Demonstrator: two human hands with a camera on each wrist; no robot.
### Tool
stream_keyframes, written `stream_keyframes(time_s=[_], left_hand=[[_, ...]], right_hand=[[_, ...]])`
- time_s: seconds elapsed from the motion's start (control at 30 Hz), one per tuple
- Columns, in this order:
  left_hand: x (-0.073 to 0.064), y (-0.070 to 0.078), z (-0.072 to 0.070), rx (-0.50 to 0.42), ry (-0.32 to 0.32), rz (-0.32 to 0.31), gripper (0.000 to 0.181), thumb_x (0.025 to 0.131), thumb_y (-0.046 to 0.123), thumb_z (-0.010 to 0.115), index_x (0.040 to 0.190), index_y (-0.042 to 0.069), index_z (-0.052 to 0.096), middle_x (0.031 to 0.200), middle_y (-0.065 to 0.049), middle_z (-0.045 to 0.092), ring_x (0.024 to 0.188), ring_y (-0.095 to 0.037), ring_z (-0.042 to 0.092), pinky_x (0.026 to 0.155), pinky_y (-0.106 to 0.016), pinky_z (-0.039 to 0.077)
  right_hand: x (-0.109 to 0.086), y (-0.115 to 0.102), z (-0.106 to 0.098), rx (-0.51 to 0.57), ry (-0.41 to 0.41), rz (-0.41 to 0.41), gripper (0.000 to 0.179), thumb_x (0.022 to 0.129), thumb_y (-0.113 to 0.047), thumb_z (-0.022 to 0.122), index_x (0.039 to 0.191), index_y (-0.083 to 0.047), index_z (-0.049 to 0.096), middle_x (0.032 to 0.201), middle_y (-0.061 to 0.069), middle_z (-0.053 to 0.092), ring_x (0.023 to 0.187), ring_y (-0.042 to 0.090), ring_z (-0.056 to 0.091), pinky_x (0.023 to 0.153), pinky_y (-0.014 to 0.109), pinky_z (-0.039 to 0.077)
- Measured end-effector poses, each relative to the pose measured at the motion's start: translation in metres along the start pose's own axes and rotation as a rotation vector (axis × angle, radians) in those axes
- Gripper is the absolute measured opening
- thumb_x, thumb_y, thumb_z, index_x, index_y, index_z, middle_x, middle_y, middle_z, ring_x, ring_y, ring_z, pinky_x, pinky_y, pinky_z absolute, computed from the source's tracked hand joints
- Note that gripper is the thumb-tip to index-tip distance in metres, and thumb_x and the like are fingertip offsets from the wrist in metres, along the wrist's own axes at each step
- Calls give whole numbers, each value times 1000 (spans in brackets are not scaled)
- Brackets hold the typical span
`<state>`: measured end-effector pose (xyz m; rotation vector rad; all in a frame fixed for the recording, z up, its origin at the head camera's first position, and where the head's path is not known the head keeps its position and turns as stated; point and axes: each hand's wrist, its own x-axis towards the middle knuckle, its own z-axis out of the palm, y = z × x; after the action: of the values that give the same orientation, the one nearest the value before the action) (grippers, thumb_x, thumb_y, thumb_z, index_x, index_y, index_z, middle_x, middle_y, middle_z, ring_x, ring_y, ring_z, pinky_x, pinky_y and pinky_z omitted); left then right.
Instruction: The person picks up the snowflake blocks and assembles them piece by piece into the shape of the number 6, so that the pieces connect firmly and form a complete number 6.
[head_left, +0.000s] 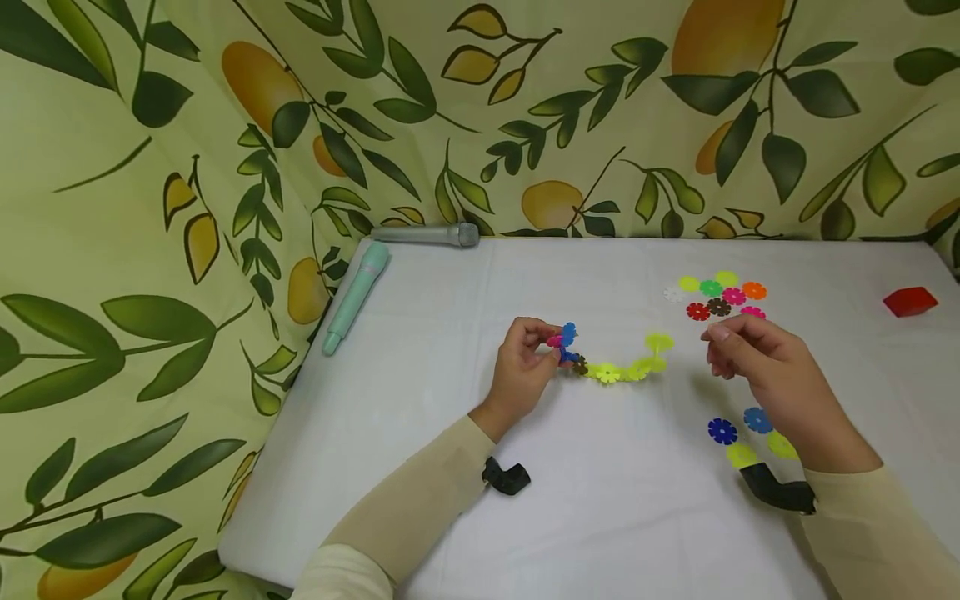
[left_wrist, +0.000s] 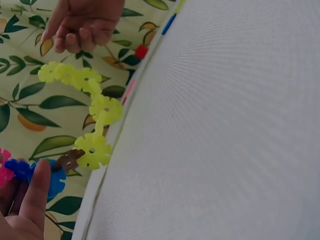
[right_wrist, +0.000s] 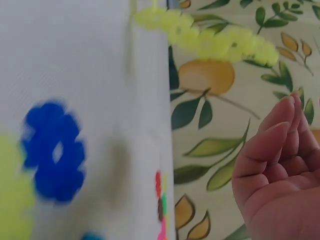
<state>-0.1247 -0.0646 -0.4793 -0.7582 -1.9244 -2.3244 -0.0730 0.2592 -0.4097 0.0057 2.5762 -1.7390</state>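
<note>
My left hand [head_left: 521, 371] pinches one end of a chain of flower-shaped linking discs [head_left: 608, 373]. That end has blue, pink and brown discs; the rest of the chain is yellow and reaches right above the table. In the left wrist view, a finger [left_wrist: 37, 192] of the left hand lies against the blue disc [left_wrist: 56, 181]. My right hand [head_left: 780, 375] hovers apart from the chain's yellow end, its fingers loosely curled. Nothing shows between its thumb and fingers in the right wrist view. Below it lie a dark blue disc [head_left: 722, 431] and a lighter blue disc [head_left: 758, 419].
Several loose discs, among them a red one [head_left: 697, 312] and an orange one [head_left: 754, 290], lie beyond the right hand. A red block [head_left: 910, 302] sits at far right. A green microphone [head_left: 357, 298] and a silver one [head_left: 426, 235] lie along the table's back left.
</note>
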Motion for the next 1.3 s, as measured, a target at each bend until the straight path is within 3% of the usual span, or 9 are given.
stream_keyframes(time_s=[0.23, 0.47, 0.6, 0.73, 0.83, 0.97, 1.03, 1.2, 1.3], left_hand=[[2, -1, -1, 3, -46, 29, 48, 99, -16, 63, 144, -15, 46, 131, -34, 60, 116, -62, 56, 87, -38, 63], [2, -3, 0, 8, -67, 64, 39, 104, -15, 61, 142, -16, 54, 130, -34, 60, 118, -66, 57, 88, -34, 62], [2, -5, 0, 8, -68, 77, 36, 104, -16, 60, 140, -16, 55, 130, -35, 61, 117, -66, 58, 87, -38, 63], [2, -5, 0, -5, -62, 69, 34, 105, -15, 60, 138, -17, 53, 126, -37, 61, 116, -67, 57, 87, -48, 63], [3, -5, 0, -32, -58, 58, 33, 106, -14, 58, 137, -19, 50, 123, -42, 59, 117, -68, 55, 86, -54, 62], [4, -5, -2, -52, -55, 48, 32, 107, -13, 56, 136, -22, 46, 123, -47, 57, 114, -70, 54, 86, -58, 61], [4, -5, -2, -51, -54, 47, 31, 108, -12, 55, 136, -23, 45, 123, -47, 57, 113, -71, 54, 86, -60, 60], [4, -5, -3, -58, -46, 37, 32, 112, -6, 54, 137, -22, 44, 125, -45, 59, 112, -70, 55, 86, -53, 62], [4, -5, -3, -65, -37, 21, 32, 113, -2, 54, 138, -21, 45, 126, -42, 60, 112, -69, 56, 87, -47, 63]], right_hand=[[-9, 27, -21, -102, 41, 82, 36, 116, -38, 56, 133, -6, 62, 111, 8, 64, 98, 18, 58, 78, 17, 52], [-11, 53, -42, -155, 43, 131, 40, 115, -37, 59, 140, -6, 59, 122, 2, 64, 103, 9, 59, 77, 12, 50], [-12, 67, -54, -221, -17, 143, 42, 113, -35, 63, 144, -5, 57, 123, -4, 65, 103, 6, 58, 75, 14, 49], [-12, 77, -64, -336, -165, 123, 48, 109, -31, 73, 145, -3, 59, 134, 11, 67, 104, -1, 54, 77, 14, 49], [-12, 79, -69, -395, -284, 86, 54, 103, -26, 81, 146, -2, 61, 144, 24, 62, 118, 12, 55, 84, 8, 41], [-15, 81, -71, -423, -365, 60, 60, 95, -17, 87, 146, -1, 60, 150, 28, 54, 134, 44, 45, 85, 1, 28], [-17, 81, -73, -438, -384, 60, 61, 93, -15, 89, 145, 0, 61, 149, 28, 52, 134, 46, 44, 85, 0, 26], [-16, 83, -75, -474, -396, 33, 50, 91, -14, 90, 135, -3, 68, 140, 21, 57, 121, 10, 46, 86, 2, 33], [-14, 85, -75, -492, -387, 16, 40, 92, -12, 89, 128, -5, 72, 134, 18, 60, 116, 6, 47, 85, 4, 36]])
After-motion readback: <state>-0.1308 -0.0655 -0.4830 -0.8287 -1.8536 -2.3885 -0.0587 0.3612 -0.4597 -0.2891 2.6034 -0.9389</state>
